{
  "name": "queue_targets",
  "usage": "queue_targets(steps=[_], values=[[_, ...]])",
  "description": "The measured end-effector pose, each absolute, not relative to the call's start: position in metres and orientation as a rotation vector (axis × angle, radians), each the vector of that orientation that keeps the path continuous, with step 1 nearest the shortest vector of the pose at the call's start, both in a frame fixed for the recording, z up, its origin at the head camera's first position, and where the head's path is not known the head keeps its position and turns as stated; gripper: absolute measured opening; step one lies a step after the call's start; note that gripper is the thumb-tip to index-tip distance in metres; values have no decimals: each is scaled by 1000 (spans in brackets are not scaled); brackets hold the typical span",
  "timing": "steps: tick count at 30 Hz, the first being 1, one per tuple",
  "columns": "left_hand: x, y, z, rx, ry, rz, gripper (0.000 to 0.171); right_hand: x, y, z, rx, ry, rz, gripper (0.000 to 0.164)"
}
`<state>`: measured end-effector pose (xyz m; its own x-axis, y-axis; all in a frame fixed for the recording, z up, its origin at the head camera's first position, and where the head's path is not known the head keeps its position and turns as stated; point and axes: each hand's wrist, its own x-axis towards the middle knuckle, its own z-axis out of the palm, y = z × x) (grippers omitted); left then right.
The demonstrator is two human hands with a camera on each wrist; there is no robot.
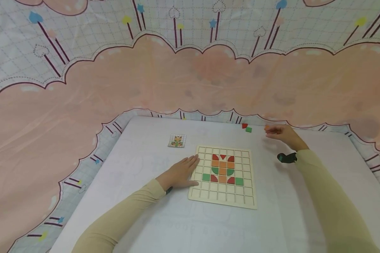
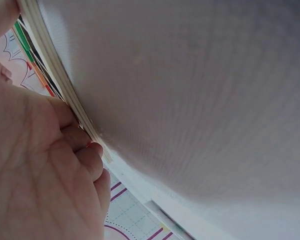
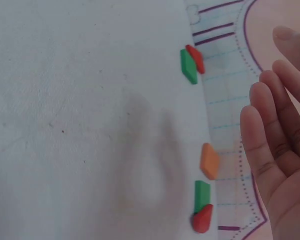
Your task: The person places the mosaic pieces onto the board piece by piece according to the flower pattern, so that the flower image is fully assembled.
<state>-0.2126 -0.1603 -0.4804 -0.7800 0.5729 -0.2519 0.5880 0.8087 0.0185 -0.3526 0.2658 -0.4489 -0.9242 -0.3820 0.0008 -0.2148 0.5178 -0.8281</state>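
A pale wooden grid board [image 1: 221, 200] lies on the table, with red, orange and green tiles forming a symmetrical figure. My left hand [image 1: 182, 173] rests at its left side, fingertips and thumb on the border; the left wrist view shows its fingers along the board's edge [image 2: 57, 75]. Near the table's far edge, my right hand [image 1: 283, 135] hovers with fingers extended, nothing visible between them. An orange tile [image 3: 209, 161] lies by these fingers [image 3: 257, 135]. One red [image 3: 196, 59] and green [image 3: 188, 66] pair sits ahead; another green tile [image 3: 202, 195] touches a red one [image 3: 202, 218].
A small pattern card [image 1: 177, 140] with a similar coloured figure lies behind and left of the board. White cloth covers the table [image 1: 164, 228]. A patterned curtain [image 1: 190, 80] hangs beyond its far edge. A dark strap [image 1: 286, 157] is at the right wrist.
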Motion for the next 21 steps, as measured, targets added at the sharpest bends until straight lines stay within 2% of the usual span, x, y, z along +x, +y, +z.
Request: queue_targets(steps=[21], values=[[-214, -162, -482, 899, 2743, -90, 90, -386, 226, -482, -332, 2621, -1391, 46]])
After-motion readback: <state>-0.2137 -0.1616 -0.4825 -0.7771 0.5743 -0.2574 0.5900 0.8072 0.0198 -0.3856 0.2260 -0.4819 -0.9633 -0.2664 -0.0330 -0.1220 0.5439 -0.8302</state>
